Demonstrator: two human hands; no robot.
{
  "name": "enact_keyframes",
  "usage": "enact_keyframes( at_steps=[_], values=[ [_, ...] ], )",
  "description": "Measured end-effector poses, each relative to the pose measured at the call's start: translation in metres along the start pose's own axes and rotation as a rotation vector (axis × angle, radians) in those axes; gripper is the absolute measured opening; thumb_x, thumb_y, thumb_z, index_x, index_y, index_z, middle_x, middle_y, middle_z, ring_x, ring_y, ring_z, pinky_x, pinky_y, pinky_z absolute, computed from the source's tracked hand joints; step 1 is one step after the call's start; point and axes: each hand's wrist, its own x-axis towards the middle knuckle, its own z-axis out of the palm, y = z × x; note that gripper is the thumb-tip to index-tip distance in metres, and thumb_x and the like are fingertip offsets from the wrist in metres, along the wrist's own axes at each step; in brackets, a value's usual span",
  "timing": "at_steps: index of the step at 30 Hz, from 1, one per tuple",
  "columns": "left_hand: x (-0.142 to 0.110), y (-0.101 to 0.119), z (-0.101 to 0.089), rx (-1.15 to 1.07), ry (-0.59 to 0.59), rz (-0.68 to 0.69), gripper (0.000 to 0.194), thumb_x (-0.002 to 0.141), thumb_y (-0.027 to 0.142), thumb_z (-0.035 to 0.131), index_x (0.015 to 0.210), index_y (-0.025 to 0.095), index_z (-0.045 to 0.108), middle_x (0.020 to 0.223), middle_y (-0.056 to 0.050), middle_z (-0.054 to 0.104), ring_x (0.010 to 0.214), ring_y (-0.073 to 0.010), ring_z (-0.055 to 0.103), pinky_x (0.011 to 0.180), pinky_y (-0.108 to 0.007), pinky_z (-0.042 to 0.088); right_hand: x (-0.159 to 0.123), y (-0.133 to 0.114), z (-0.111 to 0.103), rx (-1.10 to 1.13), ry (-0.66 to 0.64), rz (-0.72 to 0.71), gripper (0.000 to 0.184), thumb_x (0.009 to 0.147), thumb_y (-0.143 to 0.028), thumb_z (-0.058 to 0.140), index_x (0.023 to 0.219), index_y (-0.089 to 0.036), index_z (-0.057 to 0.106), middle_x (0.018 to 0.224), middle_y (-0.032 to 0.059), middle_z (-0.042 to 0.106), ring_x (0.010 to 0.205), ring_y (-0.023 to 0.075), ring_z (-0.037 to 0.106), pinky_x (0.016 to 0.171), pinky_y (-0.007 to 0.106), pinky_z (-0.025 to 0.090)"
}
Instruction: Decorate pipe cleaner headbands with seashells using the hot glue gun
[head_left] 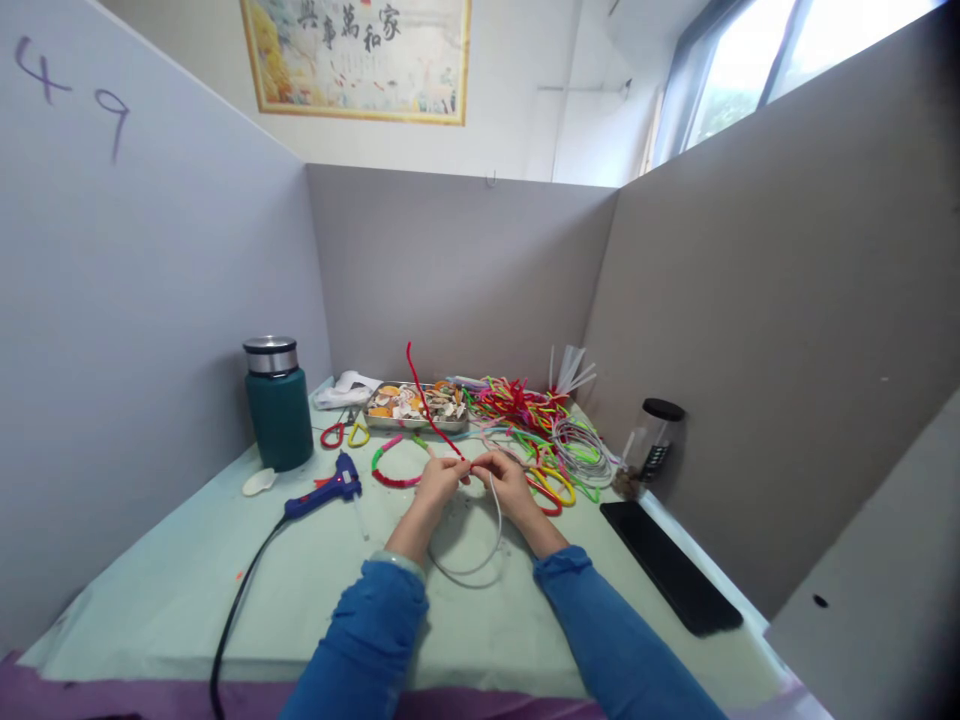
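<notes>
Above the middle of the table, my left hand point(441, 482) and my right hand point(507, 482) meet fingertip to fingertip, both closed in a pinch. Between them they grip a red pipe cleaner point(429, 408), whose long free end rises up and to the left. A thin white hoop point(480, 583) hangs below my fingers, its top at the pinch. How the pipe cleaner lies on the hoop is hidden by my fingertips. Left of my hands lies a ring wrapped in coloured sections point(384, 480), green, pink and red.
A blue glue gun point(322, 494), white spoon point(259, 482), green bottle point(279, 415) and scissors point(332, 436) are at left. Behind are a metal tray of small pieces point(415, 423) and heaped pipe cleaners point(517, 405). Coiled wire point(581, 455), a jar point(652, 445) and a black phone point(671, 568) lie right.
</notes>
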Motion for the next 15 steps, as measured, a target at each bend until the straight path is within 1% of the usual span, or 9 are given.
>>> enact_keyframes(
  at_steps=[4, 8, 11, 15],
  values=[
    [0.0038, -0.0042, 0.0007, 0.051, 0.007, 0.01, 0.035, 0.068, 0.048, 0.057, 0.051, 0.017, 0.061, 0.045, -0.002, 0.053, 0.051, -0.0152, 0.05, 0.051, -0.026, 0.033, 0.0001, 0.0001, -0.0007, -0.069, 0.021, -0.083, 0.012, 0.078, -0.03, 0.063, 0.073, -0.019, 0.066, 0.071, 0.001, 0.058, 0.067, 0.0159, 0.052, 0.06, 0.027, 0.039],
    [0.005, -0.0049, 0.0007, 0.074, 0.013, -0.005, 0.035, 0.068, 0.048, 0.057, 0.052, 0.017, 0.06, 0.045, -0.002, 0.054, 0.052, -0.0157, 0.052, 0.051, -0.026, 0.034, -0.0007, -0.002, -0.0004, -0.103, 0.023, -0.102, 0.011, 0.079, -0.028, 0.062, 0.072, -0.019, 0.064, 0.071, 0.0009, 0.057, 0.067, 0.0158, 0.051, 0.061, 0.027, 0.039],
    [0.0037, -0.0042, 0.001, 0.024, 0.015, -0.017, 0.032, 0.067, 0.047, 0.062, 0.055, 0.016, 0.059, 0.049, -0.003, 0.057, 0.05, -0.0142, 0.051, 0.05, -0.025, 0.034, -0.0018, -0.0031, -0.0006, -0.111, 0.011, -0.094, 0.011, 0.08, -0.028, 0.061, 0.073, -0.02, 0.063, 0.072, 0.0012, 0.059, 0.069, 0.0165, 0.053, 0.063, 0.027, 0.039],
    [0.0018, -0.0051, 0.0031, -0.092, 0.069, -0.013, 0.029, 0.063, 0.042, 0.07, 0.07, 0.016, 0.059, 0.054, -0.003, 0.061, 0.048, -0.0116, 0.05, 0.049, -0.022, 0.034, -0.0024, -0.0015, -0.0005, -0.109, 0.001, -0.084, 0.01, 0.081, -0.027, 0.059, 0.075, -0.019, 0.062, 0.073, 0.0015, 0.059, 0.071, 0.0169, 0.053, 0.065, 0.028, 0.04]
  ],
)
